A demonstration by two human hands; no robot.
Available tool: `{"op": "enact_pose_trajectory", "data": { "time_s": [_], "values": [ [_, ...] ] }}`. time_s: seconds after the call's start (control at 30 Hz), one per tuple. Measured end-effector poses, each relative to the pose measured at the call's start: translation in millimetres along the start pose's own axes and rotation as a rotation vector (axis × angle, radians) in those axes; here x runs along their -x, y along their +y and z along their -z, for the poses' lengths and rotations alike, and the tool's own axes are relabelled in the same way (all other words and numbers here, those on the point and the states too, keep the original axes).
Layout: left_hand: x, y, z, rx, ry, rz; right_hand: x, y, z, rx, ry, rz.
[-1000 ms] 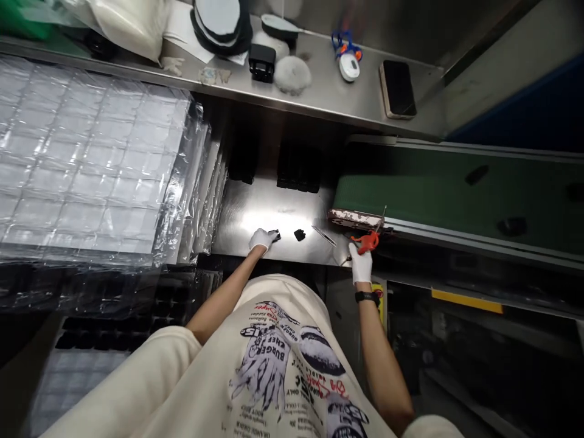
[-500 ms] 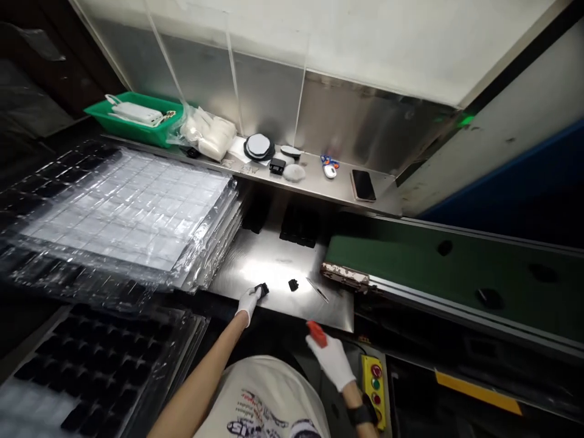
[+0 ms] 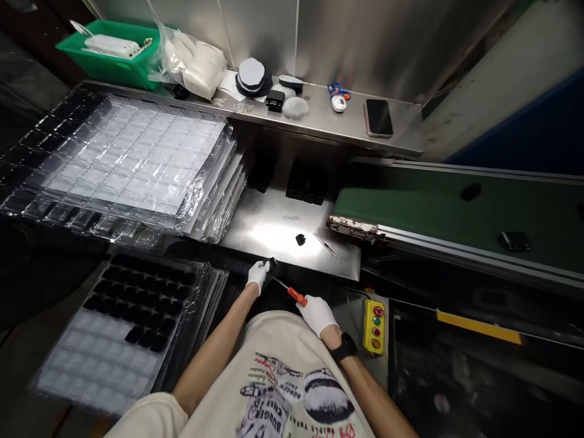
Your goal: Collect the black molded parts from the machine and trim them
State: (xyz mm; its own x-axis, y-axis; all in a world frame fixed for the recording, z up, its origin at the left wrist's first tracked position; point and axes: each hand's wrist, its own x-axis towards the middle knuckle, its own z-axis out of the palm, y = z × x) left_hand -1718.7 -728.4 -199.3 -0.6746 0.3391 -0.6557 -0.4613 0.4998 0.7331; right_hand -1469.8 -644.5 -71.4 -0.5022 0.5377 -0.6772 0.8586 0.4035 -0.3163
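Note:
My left hand (image 3: 258,275), in a white glove, is closed on a small black plastic part (image 3: 271,264) over the front edge of the metal table (image 3: 255,222). In my gloved right hand (image 3: 318,314) is a screwdriver with a red-orange handle (image 3: 297,296). Its thin shaft points up and left, the tip close below the black part; whether they touch I cannot tell. Another small black part (image 3: 300,239) lies on the metal table, beside slim metal tweezers (image 3: 324,244). Black pieces (image 3: 305,184) stand in a dark group at the table's back.
Stacked clear trays (image 3: 137,161) rise on the left; a lower tray (image 3: 95,353) holds black parts. A green conveyor belt (image 3: 424,210) carries black pieces at right. A yellow button box (image 3: 374,326) stands near my right wrist. The back shelf holds a green bin (image 3: 109,67) and a phone (image 3: 378,117).
My right hand has moved closer to the left, and the screwdriver's shaft now points at the black part. The left hand has drawn the part to the table's front edge. The camera view has shifted.

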Motion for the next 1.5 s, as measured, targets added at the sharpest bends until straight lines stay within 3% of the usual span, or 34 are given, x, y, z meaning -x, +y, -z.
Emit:
{"op": "enact_pose_trajectory", "data": {
  "time_s": [0.37,0.77,1.03,1.33,1.5],
  "values": [
    [4.9,-12.5,-15.5,-0.202,0.091,-0.121,-0.9,23.7,7.8,0.053,0.016,-0.048],
    [9.8,-26.2,-12.8,-0.429,0.070,-0.239,-6.5,10.1,1.0,0.055,-0.033,-0.075],
    [2.4,-40.2,2.5,-0.483,0.022,-0.287,-11.8,5.2,-8.4,0.061,-0.075,-0.075],
    [2.2,-52.1,28.5,-0.529,-0.123,-0.479,-19.5,6.1,-10.8,0.076,-0.128,-0.058],
    [-2.6,-54.7,32.3,-0.519,-0.123,-0.466,-16.6,6.1,-5.1,0.089,-0.131,-0.066]
  ]
}}
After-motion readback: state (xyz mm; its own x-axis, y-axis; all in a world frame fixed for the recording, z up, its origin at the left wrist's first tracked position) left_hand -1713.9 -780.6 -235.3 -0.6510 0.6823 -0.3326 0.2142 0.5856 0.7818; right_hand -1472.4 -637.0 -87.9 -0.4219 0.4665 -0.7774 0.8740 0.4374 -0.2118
